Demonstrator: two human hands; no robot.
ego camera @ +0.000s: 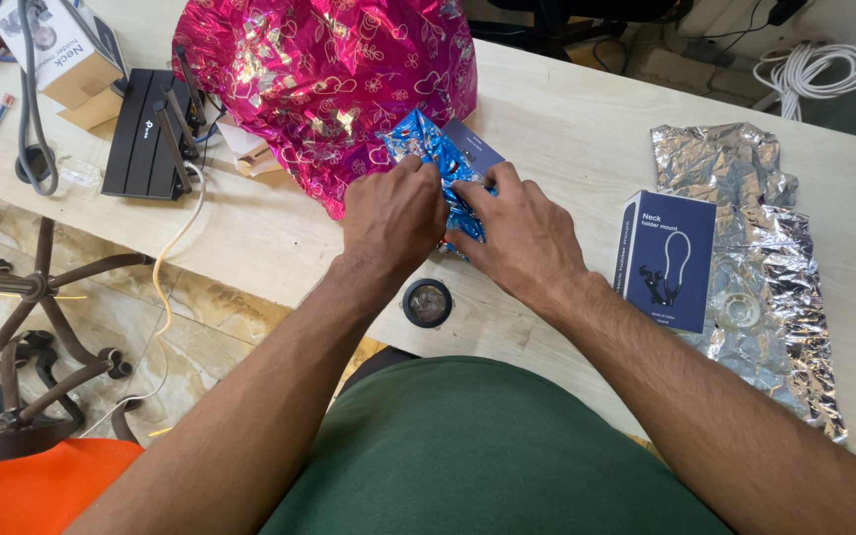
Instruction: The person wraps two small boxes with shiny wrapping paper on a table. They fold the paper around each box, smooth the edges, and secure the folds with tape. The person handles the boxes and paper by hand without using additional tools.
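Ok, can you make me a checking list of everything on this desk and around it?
Surface: pale wooden table, a round grommet hole at its near edge.
Job's things: dark blue box partly covered in shiny blue wrapping foil.
Clutter: pink foil sheet, silver foil sheet, second blue box, tape roll, black router, white box.
Hands: left hand and right hand both press the blue foil.
Cables: grey cable, white coil.
Surroundings: tiled floor, chair base.
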